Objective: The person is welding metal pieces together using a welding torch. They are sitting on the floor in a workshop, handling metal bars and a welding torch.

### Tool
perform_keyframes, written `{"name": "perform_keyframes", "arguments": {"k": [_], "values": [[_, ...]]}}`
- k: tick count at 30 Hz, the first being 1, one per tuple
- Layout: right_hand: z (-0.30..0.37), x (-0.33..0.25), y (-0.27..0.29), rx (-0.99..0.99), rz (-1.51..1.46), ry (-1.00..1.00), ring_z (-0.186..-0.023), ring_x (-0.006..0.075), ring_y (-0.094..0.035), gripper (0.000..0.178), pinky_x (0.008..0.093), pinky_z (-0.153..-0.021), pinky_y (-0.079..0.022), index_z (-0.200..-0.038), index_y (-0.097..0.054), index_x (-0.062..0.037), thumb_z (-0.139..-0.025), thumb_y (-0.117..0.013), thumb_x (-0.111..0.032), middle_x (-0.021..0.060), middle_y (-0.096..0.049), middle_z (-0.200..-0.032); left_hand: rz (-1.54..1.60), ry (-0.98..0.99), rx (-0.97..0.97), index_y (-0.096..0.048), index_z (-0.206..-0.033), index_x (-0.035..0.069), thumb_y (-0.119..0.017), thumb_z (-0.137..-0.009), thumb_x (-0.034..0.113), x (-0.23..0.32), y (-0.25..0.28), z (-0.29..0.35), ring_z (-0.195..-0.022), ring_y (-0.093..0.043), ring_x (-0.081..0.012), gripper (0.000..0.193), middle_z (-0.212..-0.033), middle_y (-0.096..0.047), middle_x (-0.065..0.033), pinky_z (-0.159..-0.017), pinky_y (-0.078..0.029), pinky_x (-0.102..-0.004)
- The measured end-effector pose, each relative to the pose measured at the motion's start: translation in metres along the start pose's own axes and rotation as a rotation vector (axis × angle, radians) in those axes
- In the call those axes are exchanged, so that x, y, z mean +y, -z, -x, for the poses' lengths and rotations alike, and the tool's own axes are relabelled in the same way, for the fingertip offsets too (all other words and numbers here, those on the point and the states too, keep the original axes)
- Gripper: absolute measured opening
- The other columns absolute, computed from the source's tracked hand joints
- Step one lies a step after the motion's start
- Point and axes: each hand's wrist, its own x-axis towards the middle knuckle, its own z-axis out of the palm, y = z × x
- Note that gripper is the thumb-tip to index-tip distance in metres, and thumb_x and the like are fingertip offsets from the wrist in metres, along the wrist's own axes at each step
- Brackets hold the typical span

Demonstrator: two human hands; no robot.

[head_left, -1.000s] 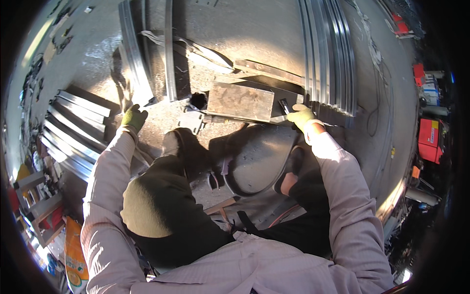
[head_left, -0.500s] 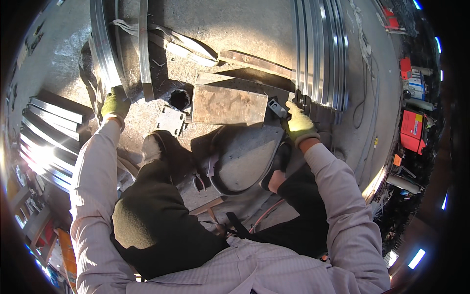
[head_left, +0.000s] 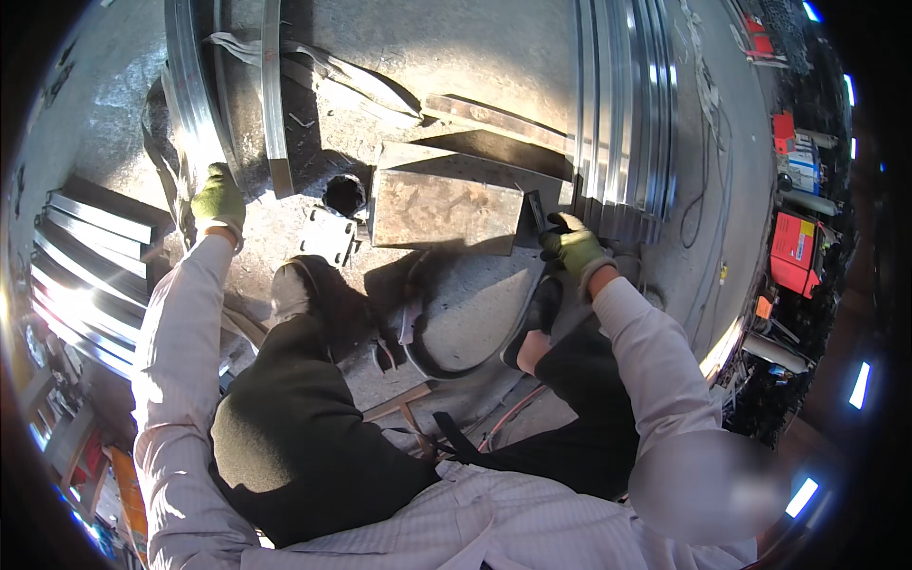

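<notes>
My left hand (head_left: 219,198), in a yellow-green glove, is closed over the near end of a long shiny metal bar (head_left: 195,104) at the left. My right hand (head_left: 576,249), gloved alike, has its fingers curled at a small dark metal piece (head_left: 536,210). That piece stands tilted beside the right end of a rusty steel block (head_left: 446,211); the fingers partly hide where they grip it. Left of the block lie a pale metal plate with holes (head_left: 328,237) and a dark round ring-like piece (head_left: 344,195).
Long metal profiles (head_left: 622,114) lie stacked at the right, and a shorter stack (head_left: 95,275) at the left. A fabric strap (head_left: 351,84) trails over the floor at the back. A dark curved band (head_left: 446,369) lies between my feet. A red machine (head_left: 796,255) stands far right.
My right hand has turned and drawn slightly nearer, its fingers now curled. The small metal piece beside it has tilted, showing a narrower side. My left hand stays at the bar end.
</notes>
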Motion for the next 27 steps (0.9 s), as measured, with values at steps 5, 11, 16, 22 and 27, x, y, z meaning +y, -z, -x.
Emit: {"name": "perform_keyframes", "arguments": {"k": [5, 11, 16, 22, 27], "values": [[-0.003, -0.003, 0.005, 0.022, -0.249, -0.129, -0.072, 0.0173, -0.071, 0.062, 0.0333, -0.062, -0.056, -0.149, -0.057, -0.0109, -0.092, -0.077, -0.022, 0.0091, -0.074, -0.108, 0.010, 0.064, -0.008, -0.051, -0.140, 0.000, -0.046, -0.105, 0.018, 0.002, -0.003, 0.007, -0.088, -0.078, -0.0405, 0.040, -0.104, -0.078, -0.0223, -0.076, -0.063, -0.0511], [-0.023, 0.037, 0.008, 0.237, 0.452, 0.489, -0.128, 0.0336, -0.066, 0.045, 0.0374, -0.112, -0.049, -0.139, -0.063, -0.0051, -0.095, -0.067, -0.019, 0.0196, -0.070, -0.135, -0.130, -0.025, 0.017, -0.046, -0.144, -0.005, -0.047, -0.104, 0.016, 0.010, -0.008, 0.067, -0.089, -0.078, -0.0377, 0.046, -0.099, -0.077, -0.0213, -0.074, -0.064, -0.0478], [-0.024, 0.042, 0.006, 0.194, 0.390, 0.343, -0.115, 0.0295, -0.072, 0.036, 0.0363, -0.100, -0.055, -0.132, -0.067, -0.0040, -0.099, -0.061, -0.017, 0.0166, -0.074, -0.124, -0.084, -0.045, 0.059, -0.042, -0.152, -0.008, -0.053, -0.097, 0.014, 0.009, -0.045, 0.142, -0.074, -0.076, -0.0292, 0.060, -0.090, -0.071, -0.0172, -0.057, -0.060, -0.0453], [-0.031, 0.048, 0.026, 0.056, 0.123, 0.152, -0.076, 0.0210, -0.071, 0.021, 0.0352, -0.070, -0.058, -0.117, -0.074, -0.0077, -0.101, -0.062, -0.015, 0.0079, -0.076, -0.098, 0.379, -0.103, -0.078, -0.046, -0.152, -0.002, -0.058, -0.099, 0.025, 0.005, -0.054, 0.139, -0.086, -0.076, -0.0355, 0.060, -0.100, -0.074, -0.0234, -0.078, -0.060, -0.0473], [-0.004, 0.011, 0.048, 0.127, -0.176, 0.005, -0.064, 0.0187, -0.069, 0.027, 0.0334, -0.052, -0.052, -0.124, -0.073, -0.0084, -0.098, -0.068, -0.012, 0.0088, -0.073, -0.094, 1.078, 0.441, -0.294, -0.061, -0.119, -0.002, -0.072, -0.100, 0.044, -0.002, -0.050, 0.102, -0.105, -0.074, -0.0402, 0.051, -0.108, -0.077, -0.0257, -0.092, -0.056, -0.0444]]}}
